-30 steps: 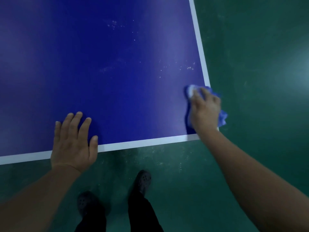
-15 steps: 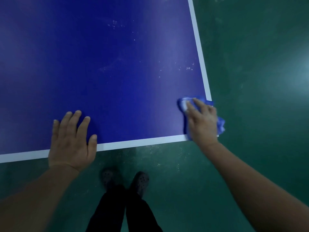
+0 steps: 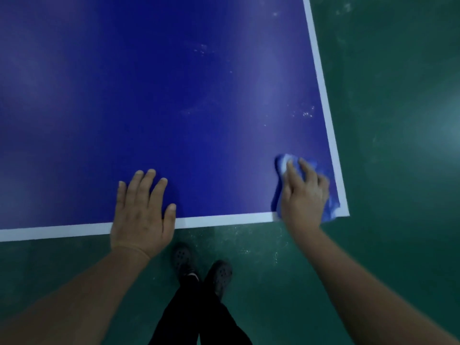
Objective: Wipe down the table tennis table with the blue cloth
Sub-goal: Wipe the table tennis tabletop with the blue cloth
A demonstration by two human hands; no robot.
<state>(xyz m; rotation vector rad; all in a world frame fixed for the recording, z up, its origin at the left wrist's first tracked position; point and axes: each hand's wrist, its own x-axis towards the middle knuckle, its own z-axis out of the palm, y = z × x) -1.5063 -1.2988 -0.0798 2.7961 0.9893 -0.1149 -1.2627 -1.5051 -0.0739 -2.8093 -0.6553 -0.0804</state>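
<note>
Near right corner of the table [image 3: 174,100], seen from above. Surface is deep blue with a white border line along the near and right edges. Green floor [image 3: 398,170] beyond both edges; the person's dark shoes [image 3: 219,275] stand on it just below the near edge.

Step in hand, as I judge it: wiping the near right corner.
- To do it well: keep the palm flat so the whole pad of cloth bears on the surface, not just the fingertips.
- Overlap each pass, and carry the stroke right over the white line and off the edge so dirt leaves the top.
- Pale specks and droplets show further up near the right edge [image 3: 307,113], with fainter marks toward the middle [image 3: 201,49]. These look not yet wiped and likely want a pass next.

Hands:
- Right hand [image 3: 305,195]: fingers spread and slightly curled, pressing down on the blue cloth [image 3: 283,161]. The cloth is bunched under the palm, touching the table at the corner; its folds stick out past the fingertips and on the right side, reaching the white border.
- Left hand [image 3: 142,210]: open and flat, fingers together, palm resting on the near edge across the white line. Holds nothing; appears to brace the body.
</note>
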